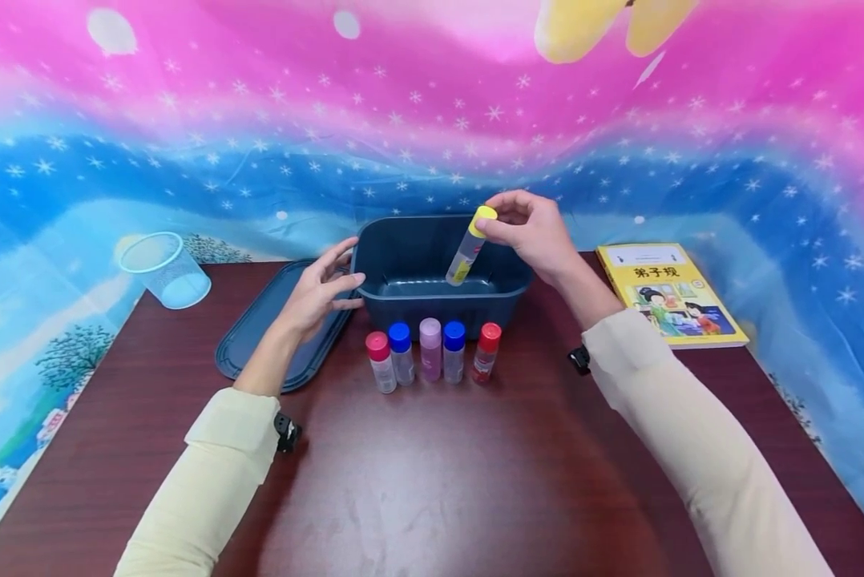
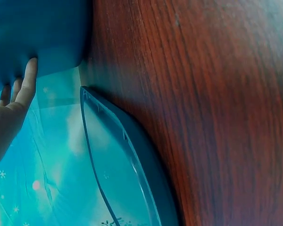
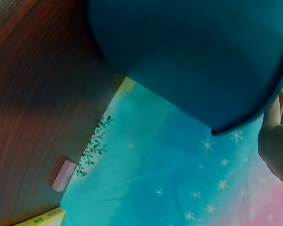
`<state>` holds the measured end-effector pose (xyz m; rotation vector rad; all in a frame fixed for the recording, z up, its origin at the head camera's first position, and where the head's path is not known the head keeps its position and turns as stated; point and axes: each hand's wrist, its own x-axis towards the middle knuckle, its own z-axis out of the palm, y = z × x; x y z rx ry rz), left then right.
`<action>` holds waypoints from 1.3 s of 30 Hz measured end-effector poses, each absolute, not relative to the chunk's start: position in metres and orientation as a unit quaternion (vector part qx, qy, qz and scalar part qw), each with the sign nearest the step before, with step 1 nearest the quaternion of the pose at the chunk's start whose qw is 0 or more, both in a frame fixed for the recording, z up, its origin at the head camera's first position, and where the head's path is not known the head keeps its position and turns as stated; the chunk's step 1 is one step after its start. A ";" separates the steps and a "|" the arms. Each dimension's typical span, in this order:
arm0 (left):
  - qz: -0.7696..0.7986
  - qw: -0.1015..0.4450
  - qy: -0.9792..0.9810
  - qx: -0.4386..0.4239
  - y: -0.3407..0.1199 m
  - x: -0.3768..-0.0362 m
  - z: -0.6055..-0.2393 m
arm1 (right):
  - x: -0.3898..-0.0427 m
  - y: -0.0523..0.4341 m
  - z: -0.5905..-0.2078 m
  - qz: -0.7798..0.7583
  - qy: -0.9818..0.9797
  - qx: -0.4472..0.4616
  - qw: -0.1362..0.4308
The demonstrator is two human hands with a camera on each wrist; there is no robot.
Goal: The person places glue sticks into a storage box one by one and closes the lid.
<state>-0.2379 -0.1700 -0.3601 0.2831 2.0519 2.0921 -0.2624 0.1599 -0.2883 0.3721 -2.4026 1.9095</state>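
Pale-blue mesh cup (image 1: 163, 269) lying tipped at the far left of the dark wood counter (image 1: 432, 473), well apart from the rest. Next rightward, dark-blue lid (image 1: 259, 328) lying flat, just beside the left wall of the dark-blue bin (image 1: 403, 308). Left hand (image 1: 318, 290) over the lid's right edge, fingers (image 1: 340, 282) spread and nearly straight, tips touching the bin's left wall; same contact seen in the left wrist view, fingers (image 2: 26, 87) against the bin (image 2: 37, 33), with the lid (image 2: 127, 160) below. In front of the bin, on its near side, a row of five small bottles standing upright: pink-capped bottle (image 1: 381, 362), blue-capped bottle (image 1: 401, 353), lilac bottle (image 1: 430, 349), second blue-capped bottle (image 1: 454, 351), red-capped bottle (image 1: 486, 352). Above the open bin, tilted yellow-capped bottle (image 1: 470, 245), base pointing down into the bin, cap pinched between thumb and fingers of the right hand (image 1: 529, 228). Farthest right, yellow book (image 1: 668, 294) lying flat on the counter, near the bin's right side but apart from it
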 end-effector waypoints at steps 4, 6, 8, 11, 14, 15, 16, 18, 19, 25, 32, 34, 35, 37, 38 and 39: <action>0.705 0.095 0.696 0.094 -0.173 -0.238 -0.361 | -0.270 0.151 -0.290 0.587 -0.800 0.125 0.015; 0.705 0.096 0.696 0.094 -0.174 -0.238 -0.362 | -0.273 0.147 -0.289 0.572 -0.811 0.126 0.010; 0.707 0.097 0.694 0.093 -0.176 -0.238 -0.362 | -0.276 0.144 -0.290 0.560 -0.819 0.127 0.005; 0.711 0.095 0.691 0.093 -0.177 -0.238 -0.362 | -0.279 0.141 -0.290 0.557 -0.821 0.126 -0.001; 0.712 0.095 0.689 0.096 -0.176 -0.238 -0.360 | -0.282 0.138 -0.291 0.558 -0.821 0.122 -0.001; 0.712 0.094 0.689 0.098 -0.176 -0.238 -0.360 | -0.283 0.137 -0.292 0.559 -0.820 0.121 -0.001; 0.712 0.094 0.689 0.099 -0.176 -0.239 -0.360 | -0.284 0.136 -0.292 0.558 -0.821 0.120 0.000; 0.711 0.094 0.690 0.101 -0.175 -0.239 -0.359 | -0.286 0.135 -0.293 0.559 -0.821 0.118 0.000; 0.710 0.093 0.690 0.102 -0.175 -0.240 -0.358 | -0.288 0.135 -0.294 0.559 -0.821 0.116 -0.001; 0.710 0.089 0.691 0.104 -0.174 -0.241 -0.356 | -0.291 0.131 -0.295 0.559 -0.822 0.112 -0.012; 0.711 0.093 0.689 0.105 -0.173 -0.240 -0.361 | -0.295 0.131 -0.304 0.541 -0.834 0.104 -0.021; 0.711 0.093 0.689 0.106 -0.172 -0.240 -0.362 | -0.295 0.131 -0.305 0.538 -0.836 0.104 -0.019; 0.711 0.093 0.689 0.106 -0.172 -0.240 -0.362 | -0.295 0.131 -0.306 0.537 -0.837 0.104 -0.019; 0.710 0.095 0.690 0.105 -0.172 -0.239 -0.363 | -0.295 0.131 -0.307 0.534 -0.839 0.102 -0.023; 0.709 0.096 0.690 0.105 -0.172 -0.239 -0.363 | -0.296 0.131 -0.308 0.531 -0.841 0.101 -0.026; 0.708 0.097 0.692 0.104 -0.172 -0.238 -0.364 | -0.296 0.131 -0.309 0.527 -0.843 0.100 -0.029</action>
